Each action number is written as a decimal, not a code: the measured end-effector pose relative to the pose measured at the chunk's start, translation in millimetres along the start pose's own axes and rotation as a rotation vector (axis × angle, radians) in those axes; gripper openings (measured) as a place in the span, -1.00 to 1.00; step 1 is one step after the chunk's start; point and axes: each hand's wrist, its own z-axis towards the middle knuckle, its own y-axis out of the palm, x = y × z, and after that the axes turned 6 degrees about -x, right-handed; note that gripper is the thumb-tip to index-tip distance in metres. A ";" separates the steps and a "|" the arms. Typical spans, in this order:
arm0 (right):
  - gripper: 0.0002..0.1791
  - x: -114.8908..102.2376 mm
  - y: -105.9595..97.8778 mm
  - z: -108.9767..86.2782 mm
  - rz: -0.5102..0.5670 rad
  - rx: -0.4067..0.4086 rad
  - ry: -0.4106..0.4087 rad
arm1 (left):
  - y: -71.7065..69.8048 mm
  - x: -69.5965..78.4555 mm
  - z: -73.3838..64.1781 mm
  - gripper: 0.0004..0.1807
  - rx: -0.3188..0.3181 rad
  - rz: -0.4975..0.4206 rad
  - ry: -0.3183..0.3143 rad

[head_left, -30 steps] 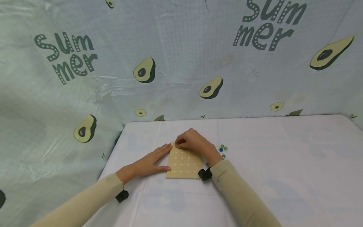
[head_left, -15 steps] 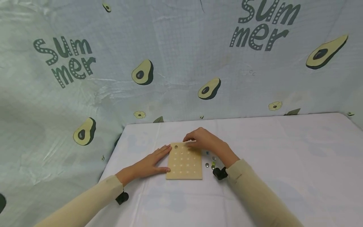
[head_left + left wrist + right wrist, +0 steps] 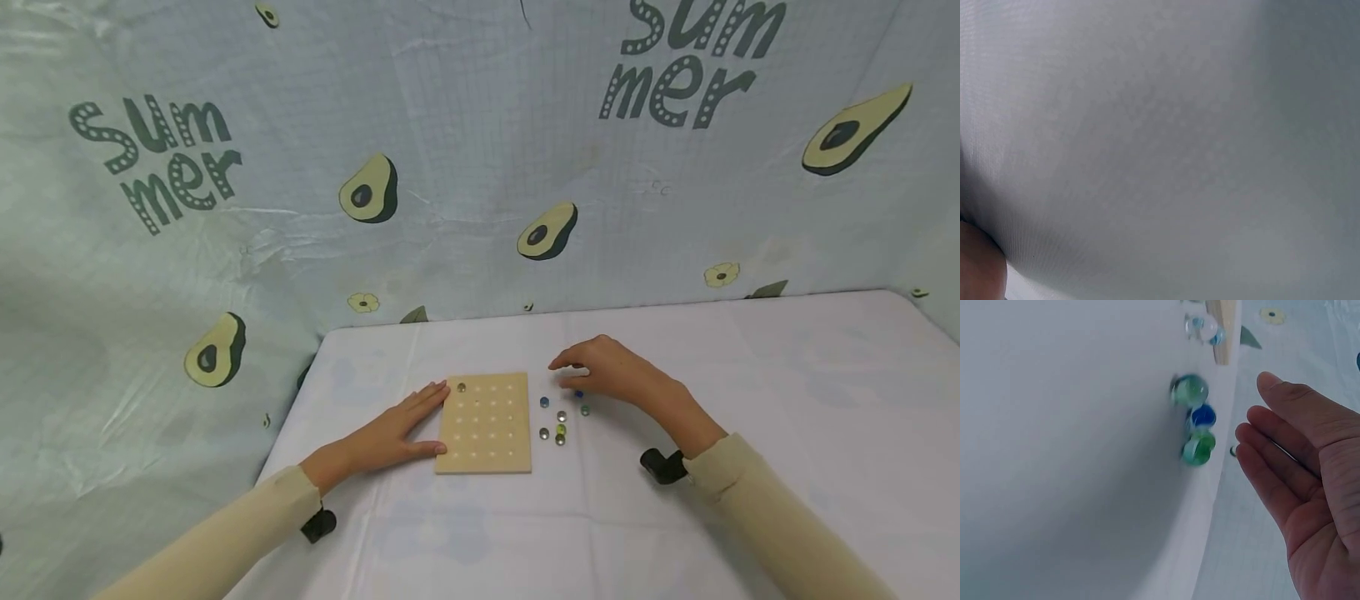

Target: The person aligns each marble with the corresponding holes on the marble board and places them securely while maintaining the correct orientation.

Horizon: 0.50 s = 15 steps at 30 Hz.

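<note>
A square wooden board (image 3: 483, 462) with rows of shallow dimples lies on the table. One glass marble (image 3: 462, 387) sits at its far left corner. My left hand (image 3: 382, 436) rests spread against the board's left edge, fingertips and thumb touching it. Right of the board, my right hand (image 3: 618, 369) hovers with thumb and fingers apart, holding nothing. Beneath it are a dark blue marble (image 3: 578, 393) and a green marble (image 3: 585, 410). The right wrist view shows this hand (image 3: 1307, 469) beside a blue marble (image 3: 1202, 417) and green marbles (image 3: 1197, 450).
Several more marbles lie between board and right hand, among them a light blue marble (image 3: 544, 402), a clear marble (image 3: 562, 416) and a yellow-green marble (image 3: 561, 429). A printed cloth (image 3: 450, 250) hangs behind the white-covered table (image 3: 712, 375). Blurred grey fills most of the left wrist view.
My right hand has left the board's far left corner, where a marble now shows, and moved right over the loose marbles, its fingers parting. My left hand stays against the board.
</note>
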 end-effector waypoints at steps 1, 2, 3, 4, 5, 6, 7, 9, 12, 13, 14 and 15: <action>-0.69 1.8 -1.3 -3.9 0.000 0.008 0.002 | -0.4 0.3 0.1 0.03 0.003 -0.001 0.006; -0.69 4.0 -1.7 -7.1 -0.001 0.011 0.006 | -1.0 0.9 0.1 0.04 0.003 -0.002 0.004; -0.69 6.1 -1.8 -10.2 -0.004 0.014 0.008 | -1.4 1.1 0.1 0.04 0.004 -0.002 0.007; -0.69 7.5 -1.8 -13.0 -0.004 0.011 0.014 | -1.8 1.4 0.0 0.04 0.000 0.000 0.000; -0.68 8.9 -1.6 -15.7 -0.002 0.010 0.016 | -2.0 1.5 0.1 0.04 -0.003 0.000 -0.002; -0.67 10.3 -1.1 -18.2 0.000 0.009 0.022 | -2.1 1.4 0.2 0.04 -0.005 0.000 -0.003; -0.67 11.6 -0.5 -20.4 0.003 0.009 0.026 | -2.0 1.1 0.3 0.04 -0.006 0.001 -0.005; -0.66 13.9 0.4 -24.5 0.007 0.017 0.029 | -1.9 0.3 0.6 0.04 -0.002 0.005 -0.003; -0.67 18.1 2.3 -29.0 0.013 0.030 0.058 | -0.9 -1.5 1.2 0.04 0.005 -0.004 0.006; -0.67 19.2 2.8 -30.4 0.012 0.030 0.068 | -0.7 -1.7 1.1 0.04 0.005 -0.014 0.009; -0.66 20.7 3.6 -31.5 0.010 0.031 0.083 | -0.5 -1.8 1.1 0.04 0.004 -0.017 0.011; -0.66 22.3 4.3 -32.5 0.007 0.030 0.097 | -0.3 -2.1 1.2 0.04 0.004 -0.020 0.013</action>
